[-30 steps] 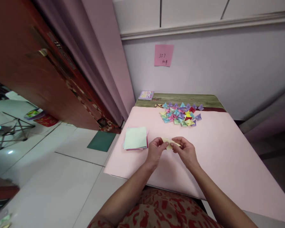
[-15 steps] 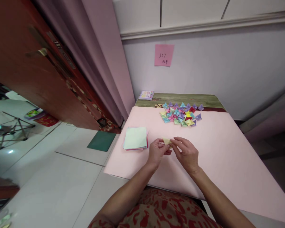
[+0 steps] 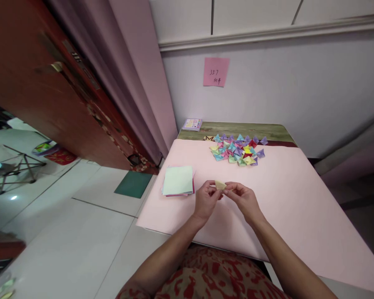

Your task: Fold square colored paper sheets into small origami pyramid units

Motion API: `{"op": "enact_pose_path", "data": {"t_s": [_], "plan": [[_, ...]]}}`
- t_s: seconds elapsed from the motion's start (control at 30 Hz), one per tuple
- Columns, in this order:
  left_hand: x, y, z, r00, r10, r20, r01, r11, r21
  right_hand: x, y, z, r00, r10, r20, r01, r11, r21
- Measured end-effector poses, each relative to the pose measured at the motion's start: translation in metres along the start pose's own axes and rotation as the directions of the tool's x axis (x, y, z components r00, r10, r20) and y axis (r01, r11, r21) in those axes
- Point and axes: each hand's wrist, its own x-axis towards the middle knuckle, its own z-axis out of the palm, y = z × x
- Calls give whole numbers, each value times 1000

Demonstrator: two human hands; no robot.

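While the table [image 3: 286, 203] bears folded shapes [image 3: 237, 151] and a stack [image 3: 177, 180], the left hand [image 3: 205, 200] and right hand [image 3: 243, 199] pinch the yellow paper [image 3: 220, 185] over its near side, where uneven pressure could skew or tear a fold.

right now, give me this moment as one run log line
left hand: pinching folded yellow paper | right hand: holding same paper | paper stack: on table, left of hands | colored folded pieces: clustered beyond hands
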Motion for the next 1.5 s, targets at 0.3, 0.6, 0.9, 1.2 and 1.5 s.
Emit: {"op": "enact_pose_path", "data": {"t_s": [0.3, 0.6, 0.9, 1.2, 1.5], "plan": [[1, 5, 0, 993, -116, 2, 115, 981, -159, -8, -6, 2, 825, -562, 51, 453, 605, -654], [-1, 4, -4, 1000, 20, 2, -20, 999, 39, -14, -16, 4, 870, -492, 27, 361, 600, -714], [-7, 15, -11, 960, 27, 277, -60, 992, 113, 2, -20, -12, 928, 213, 306, -235, 971, 36], [8, 34, -17, 830, -221, 512, 403, 873, -276, 3, -40, -18, 817, 281, 503, -436, 872, 221], [4, 27, -15, 766, -313, 562, 541, 786, -299, 0, -38, -13, 784, 348, 514, -546, 780, 305]]}}
